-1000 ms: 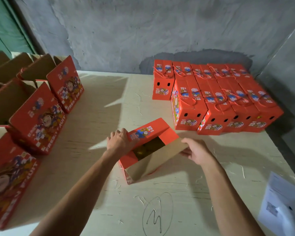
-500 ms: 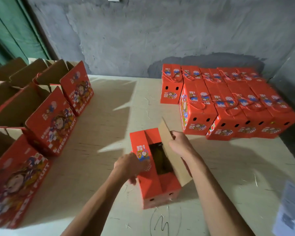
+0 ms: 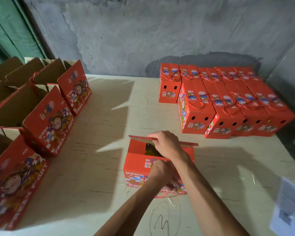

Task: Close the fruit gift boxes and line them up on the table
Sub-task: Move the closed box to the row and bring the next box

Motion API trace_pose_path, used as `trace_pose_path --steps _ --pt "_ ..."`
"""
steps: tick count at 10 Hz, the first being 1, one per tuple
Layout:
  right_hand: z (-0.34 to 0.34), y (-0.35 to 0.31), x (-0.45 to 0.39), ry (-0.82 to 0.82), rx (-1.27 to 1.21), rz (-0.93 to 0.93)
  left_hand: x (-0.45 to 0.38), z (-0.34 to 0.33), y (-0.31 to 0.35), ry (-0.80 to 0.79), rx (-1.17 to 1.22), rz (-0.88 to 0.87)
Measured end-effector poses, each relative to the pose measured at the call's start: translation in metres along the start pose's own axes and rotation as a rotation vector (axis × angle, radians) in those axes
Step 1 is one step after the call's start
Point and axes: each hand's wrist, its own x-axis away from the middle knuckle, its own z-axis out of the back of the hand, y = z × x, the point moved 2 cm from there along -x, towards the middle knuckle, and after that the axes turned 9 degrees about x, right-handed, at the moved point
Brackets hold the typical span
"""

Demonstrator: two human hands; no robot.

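Red cardboard box (image 3: 138,169), flap (image 3: 143,138) upright

Dim, hard shadows, blurred warped edges

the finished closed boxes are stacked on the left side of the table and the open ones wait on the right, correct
Not quite: the sides are swapped. The head view shows the closed boxes at the table's far right, while the open boxes wait along the left.

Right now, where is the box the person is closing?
In the head view, the half-closed box sits low in the middle of the table, under the right hand and left hand, just in front of the closed boxes at right.
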Motion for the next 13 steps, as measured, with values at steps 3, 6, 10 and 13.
trace_pose_path --steps 3,6,10,13 --pt "0.004 0.047 0.033 0.648 -0.155 -0.218 -0.017 0.053 0.011 0.456 -0.701 -0.34" --pt "-0.046 0.071 0.056 0.473 -0.224 -0.686 -0.016 0.071 -0.03 0.577 -0.558 -1.06" --pt "-0.043 0.078 0.029 -0.052 -0.052 -0.832 -0.027 0.081 -0.035 0.475 -0.236 -0.665" --pt "-0.041 0.086 0.037 0.019 -0.003 -0.735 -0.028 0.072 -0.031 0.398 -0.813 -0.659"
